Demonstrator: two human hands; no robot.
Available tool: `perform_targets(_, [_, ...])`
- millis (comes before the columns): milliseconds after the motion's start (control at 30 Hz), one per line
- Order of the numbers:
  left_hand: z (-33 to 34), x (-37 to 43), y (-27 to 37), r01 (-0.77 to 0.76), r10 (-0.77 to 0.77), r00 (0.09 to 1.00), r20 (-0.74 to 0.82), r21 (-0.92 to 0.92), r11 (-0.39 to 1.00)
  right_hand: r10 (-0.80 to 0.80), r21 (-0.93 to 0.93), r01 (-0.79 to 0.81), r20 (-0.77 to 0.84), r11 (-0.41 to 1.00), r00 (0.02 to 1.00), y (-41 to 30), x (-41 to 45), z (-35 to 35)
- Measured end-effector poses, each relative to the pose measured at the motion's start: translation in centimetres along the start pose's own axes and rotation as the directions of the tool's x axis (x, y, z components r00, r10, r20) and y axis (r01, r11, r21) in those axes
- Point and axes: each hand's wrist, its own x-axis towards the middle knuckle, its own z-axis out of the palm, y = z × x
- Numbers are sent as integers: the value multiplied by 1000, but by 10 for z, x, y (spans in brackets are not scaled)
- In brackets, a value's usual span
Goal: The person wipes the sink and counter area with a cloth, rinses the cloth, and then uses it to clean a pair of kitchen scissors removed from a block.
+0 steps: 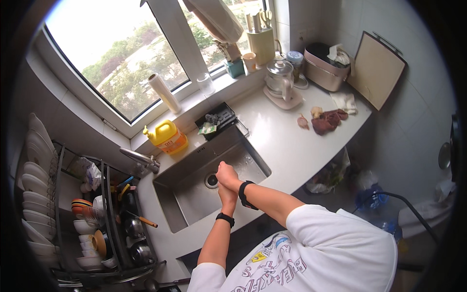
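Observation:
Over the stainless steel sink (193,199) my two hands are pressed together. My right hand (228,176) lies on top, its fingers curled over my left hand (227,199). Most fingers of both hands are hidden, and no object shows between them. Each wrist wears a black band. Below the hands is the round sink drain (211,181). The metal faucet (144,160) stands at the sink's left corner, turned away from the hands; no water stream is visible. Drops wet the sink's right side.
A yellow detergent jug (168,137) and a black caddy (222,118) stand behind the sink. On the right counter are a glass kettle (280,78), dark red raw meat (326,122) and a leaning cutting board (377,69). A dish rack (105,219) fills the left.

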Motion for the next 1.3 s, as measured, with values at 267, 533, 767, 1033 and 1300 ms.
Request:
perform_targets(267, [-36,-17,31,438,-403,866,297,-58,897,-30,-165,65,207,984,978,22,-5,-41])
perform_targets(533, [-99,-51,17,566,-510,824,245,-381,731,-267,-309,145,-404,940,875,125,79,-255])
perform_targets(767, [-62,-99,30,655,-711,694,110,-508,560,-13,-438,-342,-630,831,777,228,86,-420])
perform_targets(1033, [19,-113,93,624,-660,735,154,-532,572,-49,-576,-123,-274,808,961,226,147,-458])
perform_targets(1300, [30,-119,115,573,-653,752,85,-574,585,55,-553,-152,-188,819,981,238,203,-448])
